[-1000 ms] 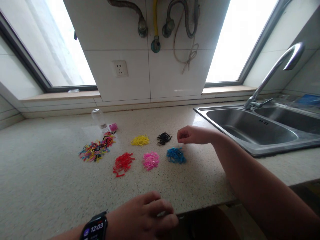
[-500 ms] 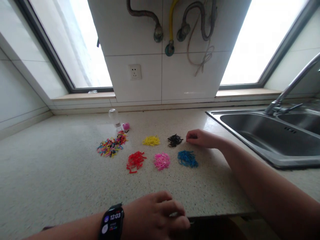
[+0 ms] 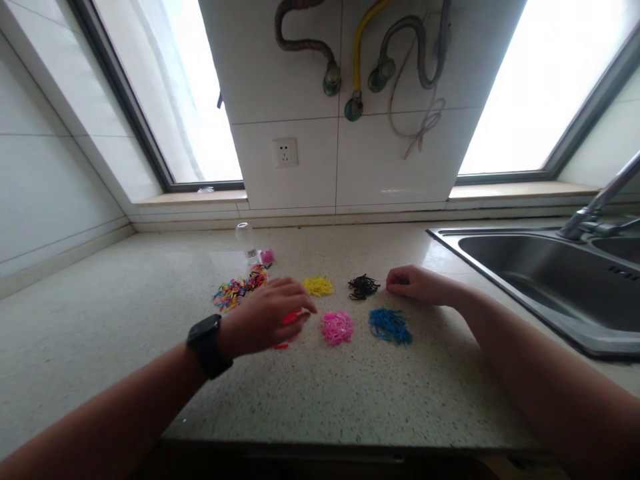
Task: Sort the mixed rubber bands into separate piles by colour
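Note:
My left hand (image 3: 270,312), a dark watch (image 3: 210,343) on its wrist, hovers over the red rubber bands (image 3: 281,345) and hides most of them. Its fingers are loosely bent and apart, with nothing seen in them. My right hand (image 3: 407,283) rests on the counter just right of the black rubber bands (image 3: 363,287), fingers curled together; whatever they may hold is hidden. Nearer to me lie blue rubber bands (image 3: 390,325) and pink rubber bands (image 3: 337,327). Yellow rubber bands (image 3: 318,286) lie behind the left fingertips. A mixed-colour heap of rubber bands (image 3: 235,291) is partly behind the left hand.
A clear bottle (image 3: 245,241) and a small pink object (image 3: 267,256) stand behind the mixed heap. On the right, a steel sink (image 3: 525,273) with a tap (image 3: 583,220) is set into the speckled counter (image 3: 360,393). Hoses and a socket (image 3: 286,153) are on the wall.
My left hand has risen from the counter's front edge to above the red bands. The view has swung left. My right hand stays beside the black bands, now resting a little closer to them.

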A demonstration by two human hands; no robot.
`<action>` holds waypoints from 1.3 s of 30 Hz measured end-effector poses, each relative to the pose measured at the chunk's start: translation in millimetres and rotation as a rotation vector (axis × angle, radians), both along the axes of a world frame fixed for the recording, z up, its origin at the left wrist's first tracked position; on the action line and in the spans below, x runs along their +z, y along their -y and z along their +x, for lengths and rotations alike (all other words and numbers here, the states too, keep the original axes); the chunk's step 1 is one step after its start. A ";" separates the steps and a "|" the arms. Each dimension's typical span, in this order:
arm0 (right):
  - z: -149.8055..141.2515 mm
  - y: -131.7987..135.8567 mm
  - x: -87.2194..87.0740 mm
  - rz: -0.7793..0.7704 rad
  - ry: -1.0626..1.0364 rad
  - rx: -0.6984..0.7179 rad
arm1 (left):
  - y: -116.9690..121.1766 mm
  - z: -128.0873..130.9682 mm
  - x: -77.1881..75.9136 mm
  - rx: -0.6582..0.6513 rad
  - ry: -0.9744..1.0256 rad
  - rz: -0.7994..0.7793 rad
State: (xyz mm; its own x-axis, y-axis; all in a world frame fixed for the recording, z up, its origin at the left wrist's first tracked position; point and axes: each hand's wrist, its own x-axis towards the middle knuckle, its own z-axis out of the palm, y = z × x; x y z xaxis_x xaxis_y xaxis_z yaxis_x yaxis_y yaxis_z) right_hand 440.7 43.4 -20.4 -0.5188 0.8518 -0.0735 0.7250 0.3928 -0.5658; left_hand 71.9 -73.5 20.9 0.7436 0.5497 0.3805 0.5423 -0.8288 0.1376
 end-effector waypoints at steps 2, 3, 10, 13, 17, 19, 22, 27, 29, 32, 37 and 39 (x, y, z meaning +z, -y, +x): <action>-0.1 -0.3 0.0 -0.005 0.001 -0.002 | -26.6 -30.0 -5.7 0.146 0.009 0.055; -0.3 -0.3 0.2 -0.005 0.002 -0.005 | -38.4 -45.2 -10.1 0.230 0.001 0.074; -0.9 0.4 1.6 0.002 0.017 -0.011 | -76.9 -111.7 -35.6 0.496 -0.116 0.117; -0.9 0.6 1.3 0.013 0.018 -0.011 | -77.2 -112.6 -37.1 0.491 -0.136 0.115; -1.2 1.1 1.7 0.016 0.018 -0.004 | -76.5 -106.8 -39.1 0.494 -0.150 0.116; -1.2 0.9 1.4 0.015 0.024 -0.007 | -77.0 -105.6 -41.0 0.501 -0.166 0.122; -0.7 -0.2 0.1 0.019 0.015 -0.001 | -78.1 -105.9 -43.0 0.503 -0.183 0.130; 0.7 -1.5 -1.6 0.028 0.015 0.003 | -77.5 -106.5 -43.0 0.505 -0.180 0.131; 1.1 -1.5 -1.9 0.032 0.018 0.001 | -77.3 -106.8 -43.4 0.515 -0.163 0.136; 1.4 -1.2 -1.8 0.034 0.021 0.007 | -77.7 -107.6 -45.1 0.542 -0.146 0.157; -0.2 -0.2 -0.3 0.033 0.032 0.001 | -77.3 -107.5 -44.8 0.546 -0.164 0.164; -1.3 0.5 0.6 0.030 0.032 -0.004 | -76.5 -106.8 -43.6 0.542 -0.167 0.162</action>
State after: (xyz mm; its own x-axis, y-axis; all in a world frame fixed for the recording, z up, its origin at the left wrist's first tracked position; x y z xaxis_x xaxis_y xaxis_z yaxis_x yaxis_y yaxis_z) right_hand 439.4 42.8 -19.8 -0.5132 0.8559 -0.0639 0.7441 0.4065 -0.5302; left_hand -35.0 3.0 -22.7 0.4303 0.8126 0.3932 0.8977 -0.4311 -0.0915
